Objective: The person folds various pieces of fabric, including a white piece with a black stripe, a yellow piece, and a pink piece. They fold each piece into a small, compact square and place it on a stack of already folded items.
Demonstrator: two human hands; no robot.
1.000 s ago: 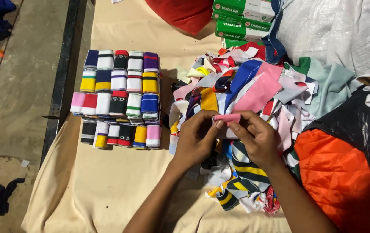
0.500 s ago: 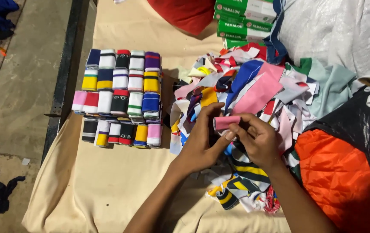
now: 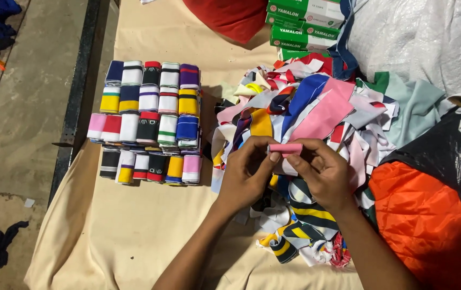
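From the head view, the left hand (image 3: 246, 174) and right hand (image 3: 322, 172) pinch a pink fabric strip (image 3: 286, 149) between their fingertips, apparently folding it flat, over the loose scrap heap (image 3: 316, 107); at nine o'clock, folded bundles (image 3: 147, 121) sit in neat rows, likely kept sorted.

light: dim, warm overhead | shadows: soft | focus: sharp | glare: none

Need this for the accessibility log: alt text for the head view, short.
Seen from above, a left hand and a right hand pinch a small pink fabric roll over a heap of loose coloured fabric strips. To the left, rows of rolled strips sit on a beige cloth-covered table, with green boxes at the top.
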